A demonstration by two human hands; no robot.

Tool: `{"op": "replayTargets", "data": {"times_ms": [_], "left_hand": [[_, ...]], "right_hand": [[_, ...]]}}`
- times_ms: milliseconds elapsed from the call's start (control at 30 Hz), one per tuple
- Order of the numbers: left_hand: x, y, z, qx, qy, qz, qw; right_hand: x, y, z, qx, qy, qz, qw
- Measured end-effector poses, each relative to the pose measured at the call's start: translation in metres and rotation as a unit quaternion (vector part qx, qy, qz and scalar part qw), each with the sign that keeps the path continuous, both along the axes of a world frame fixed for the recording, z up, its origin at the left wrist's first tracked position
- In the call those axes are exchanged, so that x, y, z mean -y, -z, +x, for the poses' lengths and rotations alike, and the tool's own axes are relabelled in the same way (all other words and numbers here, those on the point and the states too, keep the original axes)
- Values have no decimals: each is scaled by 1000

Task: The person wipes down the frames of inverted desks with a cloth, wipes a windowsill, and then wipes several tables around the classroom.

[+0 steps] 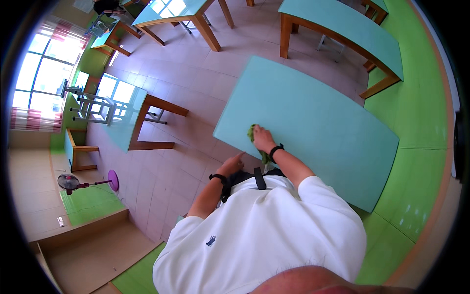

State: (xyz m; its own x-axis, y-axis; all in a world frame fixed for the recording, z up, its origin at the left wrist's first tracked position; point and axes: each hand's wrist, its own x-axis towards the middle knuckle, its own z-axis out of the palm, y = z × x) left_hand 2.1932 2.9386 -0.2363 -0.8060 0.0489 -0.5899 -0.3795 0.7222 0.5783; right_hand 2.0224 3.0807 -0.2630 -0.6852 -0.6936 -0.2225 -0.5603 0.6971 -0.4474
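Note:
My right hand (264, 140) is closed on a green cloth (265, 157) and presses it against the pale blue tabletop (303, 117), close to the near left edge. Part of the cloth sticks out past the fingertips, and another part trails down over the table's edge toward my waist. My left hand (231, 165) holds nothing and hangs beside my waist, off the table, with at least one finger stretched out. Its other fingers are only partly visible. A black band circles each wrist.
Other blue-topped tables with wooden legs stand ahead (342, 29) and to the left (120, 120), the left one with an upturned stool (95, 108) on it. A fan with a purple base (113, 180) stands far left. A green wall (416, 181) runs along the right.

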Motion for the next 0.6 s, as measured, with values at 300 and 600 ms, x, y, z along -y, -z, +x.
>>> {"op": "replayTargets", "data": {"times_ms": [300,600], "left_hand": [[-16,19,-32,-147,56,-31,987],[-86,7,-104,-157,246,-91,952]], "right_hand": [[-25,35,2,31,-46,-216,975],[-213,17,29,-3,256,-170,952]]}}
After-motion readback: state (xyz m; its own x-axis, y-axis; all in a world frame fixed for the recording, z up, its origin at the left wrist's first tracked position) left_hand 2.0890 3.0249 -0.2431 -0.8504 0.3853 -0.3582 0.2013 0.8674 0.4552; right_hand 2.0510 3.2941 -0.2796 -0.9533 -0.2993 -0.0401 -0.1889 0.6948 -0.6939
